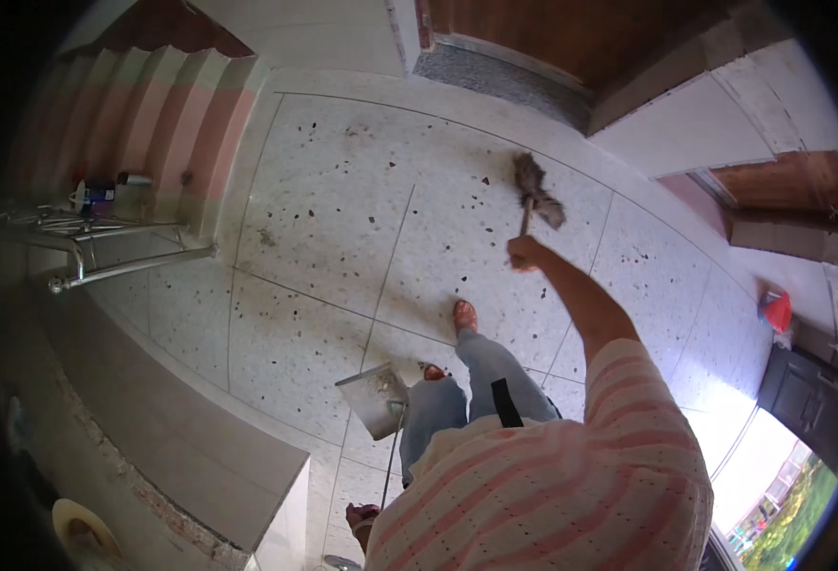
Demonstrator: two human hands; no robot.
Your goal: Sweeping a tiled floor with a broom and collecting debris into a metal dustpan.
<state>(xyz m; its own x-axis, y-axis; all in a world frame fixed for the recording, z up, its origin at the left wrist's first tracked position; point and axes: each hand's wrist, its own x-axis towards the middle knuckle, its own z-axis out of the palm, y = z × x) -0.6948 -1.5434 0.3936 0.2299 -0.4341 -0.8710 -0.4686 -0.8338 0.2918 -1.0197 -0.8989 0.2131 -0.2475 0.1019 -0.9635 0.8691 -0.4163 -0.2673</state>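
Note:
My right hand [524, 254] is closed round the short handle of a broom [531, 184] with dark, fluffy bristles. The bristles rest on the pale speckled floor [333, 243], close to the far wall. Low at my left side, my left hand [362, 515] grips the thin rod of a long-handled metal dustpan [370, 400]. The pan is beside my left leg, with some debris inside it. One foot in a reddish sandal [465, 315] is forward; the other foot is partly hidden by my jeans.
Pink and pale green steps [204, 121] rise at the left, beside a shiny metal railing [133, 268]. A tiled ledge [197, 414] borders the lower left. A grey granite doorsill [504, 86] lies at the far wall. A red object [776, 312] sits near the dark door [801, 392].

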